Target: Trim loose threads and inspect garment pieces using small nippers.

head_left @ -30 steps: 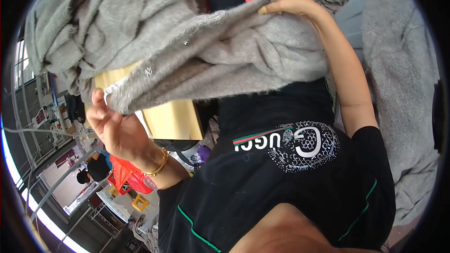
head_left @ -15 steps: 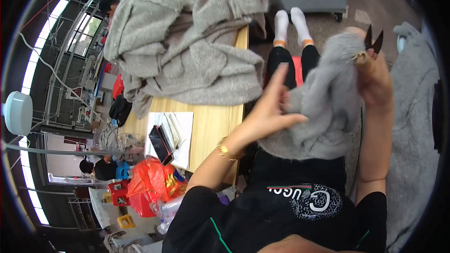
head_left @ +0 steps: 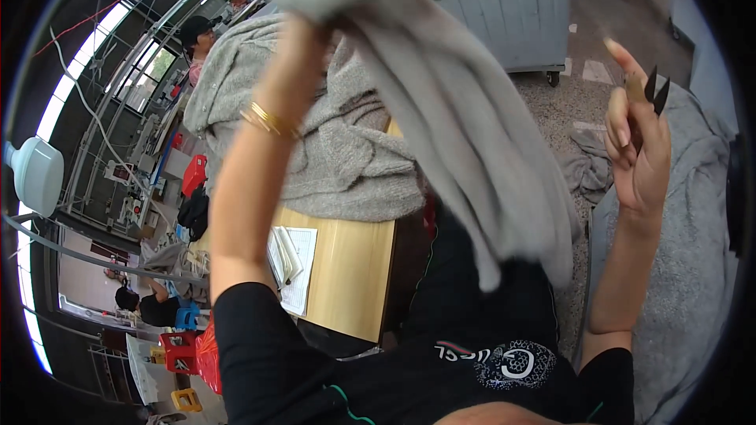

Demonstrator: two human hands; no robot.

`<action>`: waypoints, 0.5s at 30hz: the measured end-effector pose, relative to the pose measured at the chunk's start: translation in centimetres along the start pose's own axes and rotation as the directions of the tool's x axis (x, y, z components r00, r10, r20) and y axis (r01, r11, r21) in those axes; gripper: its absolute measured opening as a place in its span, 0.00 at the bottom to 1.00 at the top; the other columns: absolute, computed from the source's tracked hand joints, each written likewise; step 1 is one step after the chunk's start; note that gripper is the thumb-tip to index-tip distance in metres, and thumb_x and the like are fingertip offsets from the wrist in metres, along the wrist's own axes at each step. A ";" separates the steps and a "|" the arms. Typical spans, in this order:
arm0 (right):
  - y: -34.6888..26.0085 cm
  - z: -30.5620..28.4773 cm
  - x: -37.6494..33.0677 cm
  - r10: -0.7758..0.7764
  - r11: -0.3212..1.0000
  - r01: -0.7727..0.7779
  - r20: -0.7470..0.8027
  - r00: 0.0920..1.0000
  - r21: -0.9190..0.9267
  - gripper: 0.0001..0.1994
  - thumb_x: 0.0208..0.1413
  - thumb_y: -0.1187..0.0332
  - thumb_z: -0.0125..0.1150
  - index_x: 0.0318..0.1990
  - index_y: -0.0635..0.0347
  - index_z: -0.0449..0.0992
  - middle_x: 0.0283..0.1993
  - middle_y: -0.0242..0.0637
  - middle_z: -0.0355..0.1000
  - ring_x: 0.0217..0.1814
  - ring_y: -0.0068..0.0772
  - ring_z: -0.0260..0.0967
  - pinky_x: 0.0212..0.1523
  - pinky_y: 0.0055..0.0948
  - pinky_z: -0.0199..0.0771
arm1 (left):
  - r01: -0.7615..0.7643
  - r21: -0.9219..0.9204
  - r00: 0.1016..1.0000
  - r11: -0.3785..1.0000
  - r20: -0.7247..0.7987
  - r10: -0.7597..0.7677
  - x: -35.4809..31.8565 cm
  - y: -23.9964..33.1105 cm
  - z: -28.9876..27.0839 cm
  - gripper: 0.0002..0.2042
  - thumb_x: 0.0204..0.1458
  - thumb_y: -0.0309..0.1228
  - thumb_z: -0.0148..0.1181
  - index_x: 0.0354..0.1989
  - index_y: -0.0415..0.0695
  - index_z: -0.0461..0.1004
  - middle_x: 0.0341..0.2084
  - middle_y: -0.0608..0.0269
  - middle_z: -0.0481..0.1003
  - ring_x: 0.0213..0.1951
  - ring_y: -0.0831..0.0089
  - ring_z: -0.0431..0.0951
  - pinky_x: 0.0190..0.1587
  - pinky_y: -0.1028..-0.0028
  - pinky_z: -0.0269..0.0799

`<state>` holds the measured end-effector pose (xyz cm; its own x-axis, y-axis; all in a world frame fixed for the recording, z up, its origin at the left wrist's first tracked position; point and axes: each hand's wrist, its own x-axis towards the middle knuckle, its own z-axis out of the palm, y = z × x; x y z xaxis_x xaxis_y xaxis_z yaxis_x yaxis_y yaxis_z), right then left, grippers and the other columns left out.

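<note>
My left hand (head_left: pixel 309 30) is raised over the table at the upper middle, closed on a grey fuzzy knit garment (head_left: pixel 465 110). The cloth bunches over the fingers and hides them, and its length sweeps down toward my lap, blurred by motion. At the right, my right hand (head_left: pixel 639 138) is up with the index finger stretched out. The other fingers curl around a pair of small thread snips, whose dark pointed blades (head_left: pixel 658 94) stick out past the hand. A pile of grey knit garments (head_left: pixel 346 161) lies on the table, partly behind my left arm.
On the wooden table (head_left: pixel 346 267) lie a notebook (head_left: pixel 285 256) and papers. A wheeled grey bin (head_left: pixel 504 20) stands ahead, grey cloth (head_left: pixel 685 267) spreads along my right, and more cloth (head_left: pixel 587 165) lies low beside it. Red plastic (head_left: pixel 207 354) and people are at left.
The grey garment has gone from before my body up and left over the table with my left hand, which was open beside it. My right hand has come away from the garment, keeping the snips.
</note>
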<state>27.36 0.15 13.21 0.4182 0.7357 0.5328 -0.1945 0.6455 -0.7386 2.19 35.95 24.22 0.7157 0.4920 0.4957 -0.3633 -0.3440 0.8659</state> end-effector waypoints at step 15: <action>4.4 -3.2 -4.7 0.398 0.900 -0.423 -0.193 0.897 -0.106 0.17 0.65 0.68 0.51 0.59 0.62 0.72 0.18 0.20 0.59 0.14 0.06 0.47 0.14 0.10 0.44 | 0.188 0.199 0.873 0.962 -0.482 -0.071 -7.8 3.4 -2.1 0.29 0.57 0.26 0.59 0.67 0.37 0.59 0.63 0.47 0.65 0.58 0.60 0.73 0.58 0.61 0.72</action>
<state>27.38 -1.14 6.10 0.4691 0.8770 0.1039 -0.2576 0.2484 -0.9338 -5.91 32.66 23.40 0.3629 0.8396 0.4042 -0.0959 -0.3978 0.9124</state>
